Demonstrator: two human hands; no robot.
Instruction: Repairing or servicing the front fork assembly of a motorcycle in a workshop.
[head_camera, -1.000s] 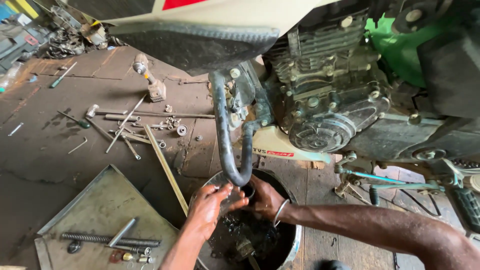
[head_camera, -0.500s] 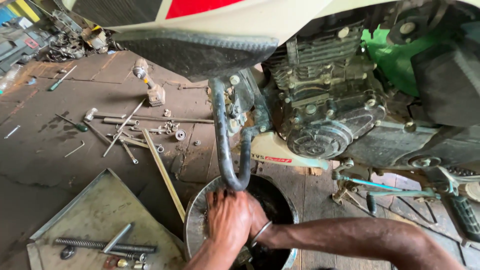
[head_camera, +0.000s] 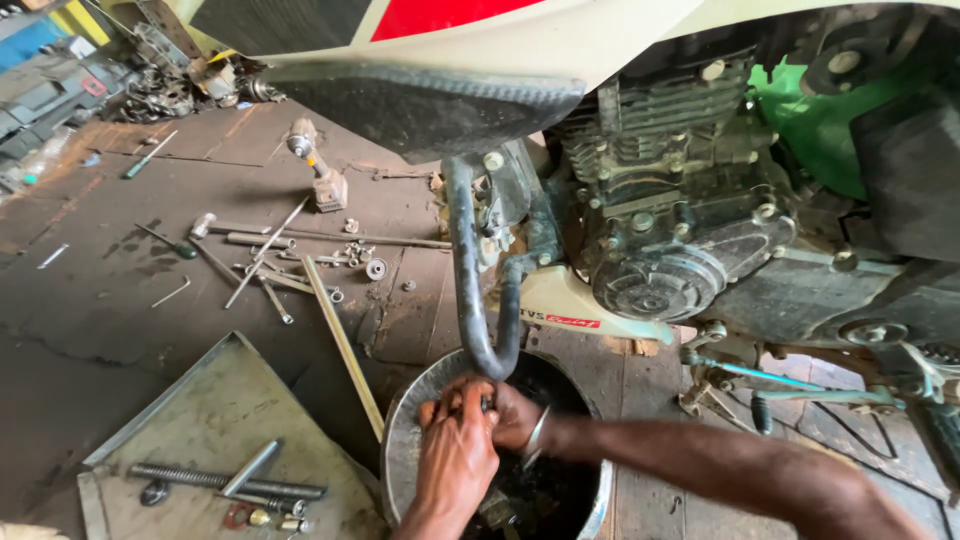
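Observation:
My left hand (head_camera: 453, 458) and my right hand (head_camera: 514, 414) are pressed together over a round metal basin (head_camera: 400, 440) that holds dark oily liquid. Both hands close around a small dark metal part (head_camera: 487, 404); what kind of part it is cannot be made out. A metal bangle (head_camera: 537, 432) sits on my right wrist. Just above my hands hangs the bend of a black curved pipe (head_camera: 468, 290), which runs up to the motorcycle engine (head_camera: 665, 220).
The motorcycle fills the top and right, with its foot lever (head_camera: 770, 377) low at the right. Rods, bolts and a screwdriver (head_camera: 168, 241) lie scattered on the oily floor at the left. A flat metal tray (head_camera: 190, 420) with a long bolt and small parts sits at the lower left.
My hands were apart inside the basin a second ago. They have come together and now clasp the small part near the basin's far rim, under the pipe bend.

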